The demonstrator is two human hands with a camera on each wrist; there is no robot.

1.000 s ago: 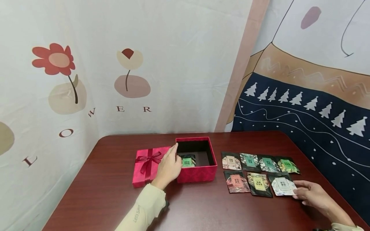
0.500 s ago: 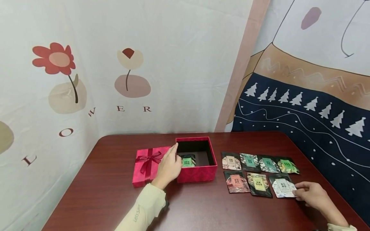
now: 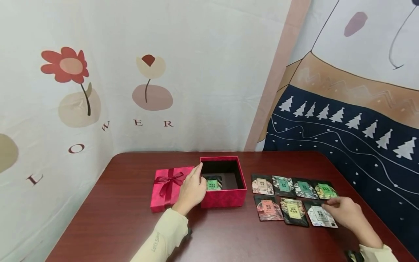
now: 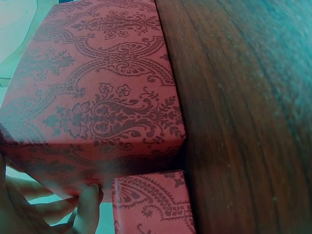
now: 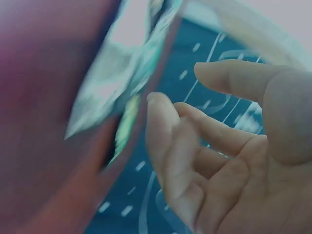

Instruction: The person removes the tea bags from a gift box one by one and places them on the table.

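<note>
My left hand (image 3: pixel 191 189) holds the left wall of an uncovered red gift box (image 3: pixel 224 198); in the left wrist view its fingertips meet the patterned wall near the rim. One green-labelled black sachet (image 3: pixel 214 183) stands inside the box. My right hand (image 3: pixel 348 214) hovers at the upper right of a white-labelled sachet (image 3: pixel 320 215). In the right wrist view, its thumb and fingers are apart with nothing between them, and the sachets are blurred. Next to the white sachet lie a yellow-labelled sachet (image 3: pixel 293 212) and a red-labelled sachet (image 3: pixel 268 208).
The red lid (image 3: pixel 160 194) with a ribbon bow lies left of the box, partly behind my left hand. A back row holds a beige-labelled sachet (image 3: pixel 262 185), two teal ones and a bright green sachet (image 3: pixel 325 190). Printed cloth hangs behind the brown table (image 3: pixel 239 236).
My right hand has left the right edge of the white-labelled sachet and moved up and left over its upper corner. The left hand stays at the box. The head view has shifted slightly.
</note>
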